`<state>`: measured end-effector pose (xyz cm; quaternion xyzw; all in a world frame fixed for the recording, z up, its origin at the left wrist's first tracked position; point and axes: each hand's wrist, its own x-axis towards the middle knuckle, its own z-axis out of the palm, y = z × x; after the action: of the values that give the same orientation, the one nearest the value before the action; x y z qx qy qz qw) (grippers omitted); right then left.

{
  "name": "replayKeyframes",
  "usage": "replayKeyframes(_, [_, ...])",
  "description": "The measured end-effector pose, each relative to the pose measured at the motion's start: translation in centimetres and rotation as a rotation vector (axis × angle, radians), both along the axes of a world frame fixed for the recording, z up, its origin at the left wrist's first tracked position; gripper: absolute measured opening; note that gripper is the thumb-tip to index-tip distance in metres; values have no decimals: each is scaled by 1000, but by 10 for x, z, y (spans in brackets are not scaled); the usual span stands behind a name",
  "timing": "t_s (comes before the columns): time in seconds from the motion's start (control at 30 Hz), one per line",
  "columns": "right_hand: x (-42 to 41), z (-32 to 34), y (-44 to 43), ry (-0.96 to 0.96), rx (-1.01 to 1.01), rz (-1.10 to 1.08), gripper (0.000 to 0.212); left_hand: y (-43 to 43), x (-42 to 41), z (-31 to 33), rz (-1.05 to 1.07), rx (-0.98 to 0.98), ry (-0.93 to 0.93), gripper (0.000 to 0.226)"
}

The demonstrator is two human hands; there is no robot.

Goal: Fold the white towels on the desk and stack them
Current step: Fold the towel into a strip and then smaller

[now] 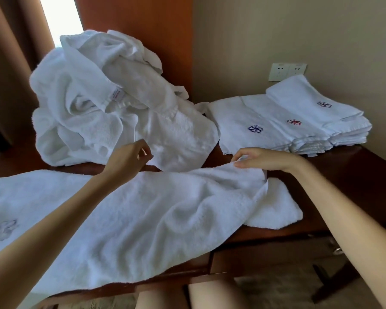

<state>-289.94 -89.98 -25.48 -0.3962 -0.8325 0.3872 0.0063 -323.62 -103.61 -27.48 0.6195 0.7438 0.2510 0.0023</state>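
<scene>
A white towel (143, 215) lies spread and rumpled across the near part of the dark wooden desk (348, 170). A faint embroidered mark shows at its left end. My right hand (261, 158) pinches its far edge and lifts it a little. My left hand (129, 160) hovers over the far edge nearer the middle, fingers curled, and I cannot tell whether cloth is in it. Behind lies a big heap of unfolded white towels (112, 101). At the back right sit folded towels (288, 121) with blue and red emblems, overlapping in a stack.
A wall with a double power socket (286, 71) stands right behind the folded towels. A wooden panel and curtains rise at the back left. The desk's front edge and a drawer with a handle (337, 250) are below on the right. My knees show under the desk.
</scene>
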Motion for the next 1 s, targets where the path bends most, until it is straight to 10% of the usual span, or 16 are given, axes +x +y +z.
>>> replayKeyframes(0.23, [2, 3, -19, -246, 31, 196, 63, -18, 71, -23, -265, -139, 162, 66])
replayKeyframes(0.4, [9, -4, -21, -133, 91, 151, 12, -33, 82, -39, -323, -8, 227, 70])
replayKeyframes(0.57, [22, 6, -11, -40, -49, -8, 10, -57, 72, -45, -643, 108, 228, 67])
replayKeyframes(0.77, [26, -10, 11, -210, 604, -429, 21, -68, 71, -46, -738, -69, 169, 70])
replayKeyframes(1.0, [-10, -41, -21, 33, 787, -212, 23, -58, 54, -37, -245, 217, -309, 39])
